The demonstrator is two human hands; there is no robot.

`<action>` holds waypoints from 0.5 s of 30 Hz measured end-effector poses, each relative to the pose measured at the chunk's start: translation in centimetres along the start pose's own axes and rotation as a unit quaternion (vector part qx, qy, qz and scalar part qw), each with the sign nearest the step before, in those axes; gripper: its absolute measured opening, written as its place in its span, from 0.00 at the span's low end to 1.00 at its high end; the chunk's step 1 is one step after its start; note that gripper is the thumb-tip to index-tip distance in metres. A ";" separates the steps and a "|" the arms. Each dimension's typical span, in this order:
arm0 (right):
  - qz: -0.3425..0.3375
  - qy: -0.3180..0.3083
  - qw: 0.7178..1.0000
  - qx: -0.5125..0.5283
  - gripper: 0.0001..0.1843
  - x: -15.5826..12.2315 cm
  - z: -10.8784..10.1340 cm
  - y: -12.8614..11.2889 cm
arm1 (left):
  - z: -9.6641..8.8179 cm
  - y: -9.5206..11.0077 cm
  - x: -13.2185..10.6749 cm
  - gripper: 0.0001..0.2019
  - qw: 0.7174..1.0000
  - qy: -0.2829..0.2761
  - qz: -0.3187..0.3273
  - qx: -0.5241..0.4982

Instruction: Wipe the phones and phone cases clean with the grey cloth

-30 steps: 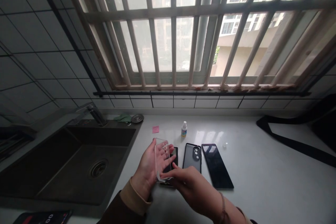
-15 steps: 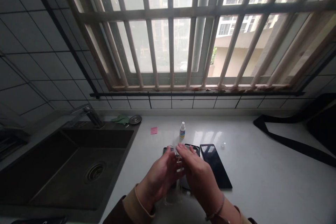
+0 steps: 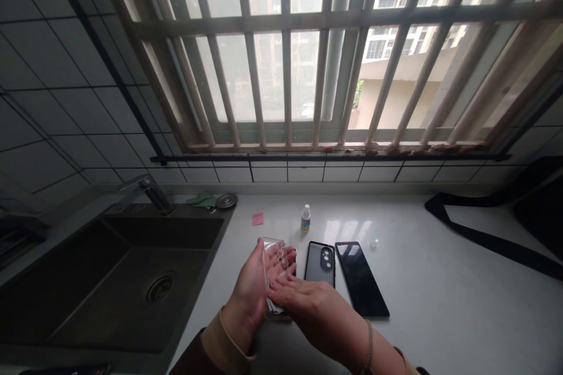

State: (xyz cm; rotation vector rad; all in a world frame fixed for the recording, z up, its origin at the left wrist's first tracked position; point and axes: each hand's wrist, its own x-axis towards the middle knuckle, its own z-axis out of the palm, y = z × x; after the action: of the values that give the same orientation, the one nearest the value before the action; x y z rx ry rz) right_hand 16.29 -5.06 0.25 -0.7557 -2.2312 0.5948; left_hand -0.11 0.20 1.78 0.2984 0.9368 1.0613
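Observation:
A clear phone case lies across the upturned palm of my left hand, whose thumb runs along its left edge and whose fingers show through it. My right hand rests over the lower part of the case, its fingers flat and together. Below those fingertips is a pale, streaky patch; I cannot tell whether it is a separate thing or a reflection. Just right of the case, a black-rimmed phone case with camera holes lies on the counter. Beside it lies a dark phone-like slab.
A small white bottle stands behind my hands, with a pink paper note to its left. A small white cap lies to the right. The dark sink is at left; a black strap lies at far right.
My hands have tilted apart from their raised, cupped pose. The left palm now faces up with the clear case flat on it, and the right hand has moved lower, uncovering the black-rimmed case.

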 end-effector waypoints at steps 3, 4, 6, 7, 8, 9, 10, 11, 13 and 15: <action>0.063 -0.003 0.993 0.096 0.21 0.4 -0.9 -1.2 | 0.0 0.6 0.0 0.28 1.000 0.009 0.006 -0.021; 0.100 -0.001 0.985 0.138 0.17 0.5 -1.1 -1.4 | 0.0 0.7 0.0 0.28 1.000 0.008 0.006 -0.028; 0.170 0.027 0.959 0.223 0.15 0.6 -1.4 -1.1 | 0.1 0.8 -0.1 0.28 0.999 -0.001 0.002 -0.033; 0.198 0.058 0.945 0.255 0.17 0.5 -1.4 -0.8 | 0.1 0.7 -0.1 0.28 0.999 -0.012 -0.004 -0.030; 0.217 0.107 0.932 0.269 0.19 0.4 -1.5 -0.3 | 0.1 0.6 -0.2 0.29 0.999 -0.027 -0.014 -0.023; 0.235 0.167 0.921 0.262 0.20 0.3 -1.5 0.3 | 0.1 0.5 -0.2 0.30 0.999 -0.043 -0.027 -0.013; 0.255 0.233 0.911 0.226 0.21 0.0 -1.6 0.9 | 0.1 0.4 -0.3 0.30 0.998 -0.056 -0.041 0.000; 0.277 0.286 0.902 0.166 0.22 -0.3 -1.7 1.4 | 0.2 0.2 -0.4 0.31 0.996 -0.064 -0.054 0.014; 0.252 0.352 0.901 0.021 0.20 -0.8 -1.8 2.2 | 0.2 -0.1 -0.8 0.32 0.994 -0.074 -0.069 0.038; 0.163 0.342 0.920 -0.102 0.21 -1.1 -1.6 2.7 | 0.3 -0.5 -1.2 0.32 0.990 -0.101 -0.079 0.057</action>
State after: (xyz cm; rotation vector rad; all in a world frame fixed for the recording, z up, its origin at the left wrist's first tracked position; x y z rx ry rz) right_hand 19.01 -3.53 -0.81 -1.2381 -1.5358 0.1894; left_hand 0.24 -1.02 2.32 0.4109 0.8251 0.8170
